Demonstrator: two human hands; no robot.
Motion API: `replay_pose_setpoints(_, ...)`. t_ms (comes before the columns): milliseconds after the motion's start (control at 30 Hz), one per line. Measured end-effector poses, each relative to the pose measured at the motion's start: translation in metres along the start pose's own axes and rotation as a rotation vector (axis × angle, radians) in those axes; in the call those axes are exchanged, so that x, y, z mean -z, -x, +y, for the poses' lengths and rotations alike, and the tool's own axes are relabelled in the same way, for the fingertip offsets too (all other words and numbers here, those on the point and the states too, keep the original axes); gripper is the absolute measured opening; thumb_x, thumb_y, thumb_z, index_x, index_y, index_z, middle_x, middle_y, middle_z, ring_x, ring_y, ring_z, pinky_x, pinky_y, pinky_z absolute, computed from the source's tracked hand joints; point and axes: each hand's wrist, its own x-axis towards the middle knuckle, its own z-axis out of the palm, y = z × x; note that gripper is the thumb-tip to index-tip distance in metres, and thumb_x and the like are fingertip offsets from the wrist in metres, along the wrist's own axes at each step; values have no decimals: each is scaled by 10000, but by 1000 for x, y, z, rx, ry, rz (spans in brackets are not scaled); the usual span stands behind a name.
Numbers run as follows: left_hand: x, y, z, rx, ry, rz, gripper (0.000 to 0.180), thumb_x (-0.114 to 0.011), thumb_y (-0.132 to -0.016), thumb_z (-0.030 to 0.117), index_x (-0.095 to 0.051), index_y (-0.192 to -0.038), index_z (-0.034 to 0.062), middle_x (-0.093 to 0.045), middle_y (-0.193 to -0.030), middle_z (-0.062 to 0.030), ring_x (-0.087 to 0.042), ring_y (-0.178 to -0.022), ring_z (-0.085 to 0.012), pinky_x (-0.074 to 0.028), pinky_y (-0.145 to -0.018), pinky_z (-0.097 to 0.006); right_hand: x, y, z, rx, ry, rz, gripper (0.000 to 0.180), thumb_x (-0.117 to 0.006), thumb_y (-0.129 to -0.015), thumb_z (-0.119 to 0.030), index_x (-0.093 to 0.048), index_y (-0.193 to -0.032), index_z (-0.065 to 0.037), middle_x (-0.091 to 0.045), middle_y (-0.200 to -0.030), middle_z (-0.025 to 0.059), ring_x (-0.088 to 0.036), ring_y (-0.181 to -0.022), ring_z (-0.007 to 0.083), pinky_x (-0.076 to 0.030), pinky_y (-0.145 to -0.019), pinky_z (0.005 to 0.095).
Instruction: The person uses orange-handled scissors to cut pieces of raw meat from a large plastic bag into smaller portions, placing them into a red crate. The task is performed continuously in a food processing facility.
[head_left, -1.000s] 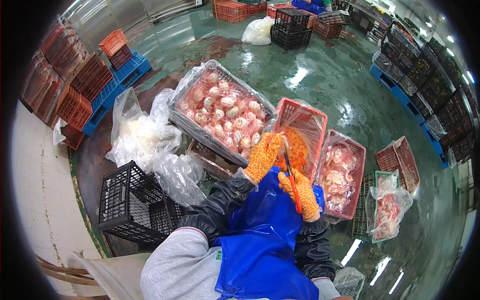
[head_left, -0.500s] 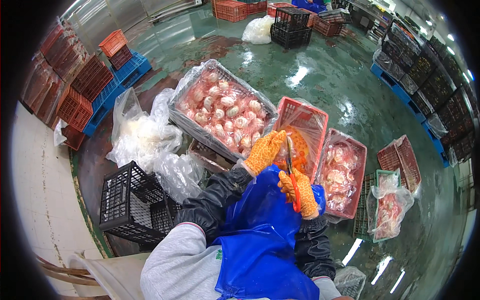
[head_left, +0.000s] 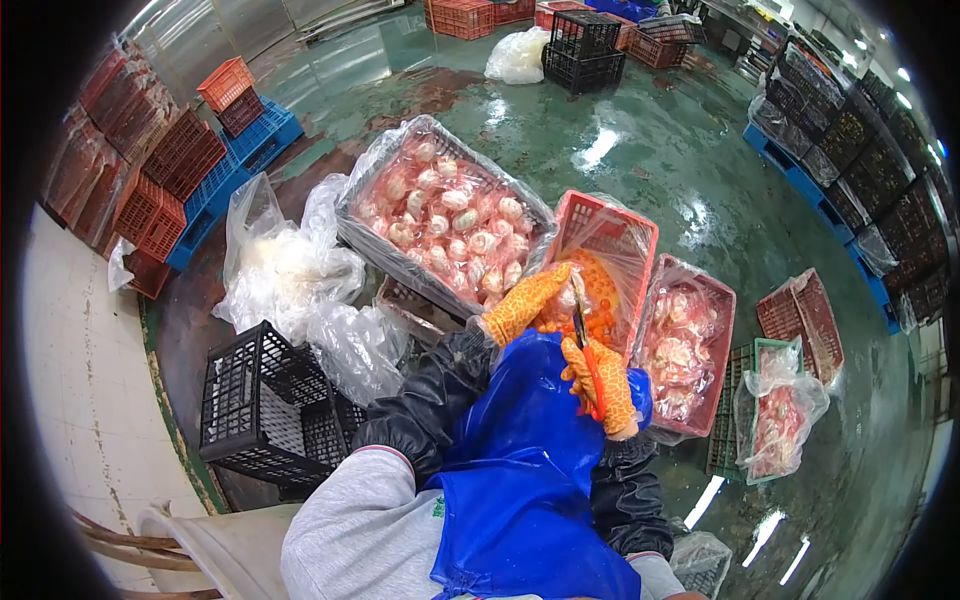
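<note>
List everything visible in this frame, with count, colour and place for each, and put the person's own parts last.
large grey plastic-lined crate of pale pink pieces: one, centre-left on the floor
red plastic-lined crate with orange pieces: one, just ahead of the hands
red crate of pink pieces in plastic: one, right of the hands
black lattice crate: one, lower left
crumpled clear plastic bags: several, left of the grey crate
stacked red and orange crates: many, far left on a blue pallet
dark stacked crates: many, along the right
wet green floor: throughout
blue apron: one, on the person
left hand: orange patterned glove, over the orange pieces
right hand: orange patterned glove, holding a thin knife-like tool
</note>
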Motion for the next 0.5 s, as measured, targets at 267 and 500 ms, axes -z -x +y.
replay_pose_setpoints(267, -71, 31, 58, -234, -653, 49, 364, -491, -907, 213, -470, -1218, 25, -580, -1022, -65, -542, -917, -147, -446, -809, -281, 23, 1, -3, 14, -482, -408, 622, -455, -882, -494, -494, -1151, 65, -542, -637, 41, -444, -459, 62, -373, -410, 200)
replay_pose_setpoints(500, -43, 7, 13, -385, -540, 305, 341, -547, -872, 246, -532, -1131, 25, -591, -1004, -71, -547, -935, -169, -449, -803, -289, 12, -22, 32, -24, -1111, -703, 841, -327, -854, -634, -335, -1282, 89, -462, -587, 45, -395, -417, 93, -366, -379, 221)
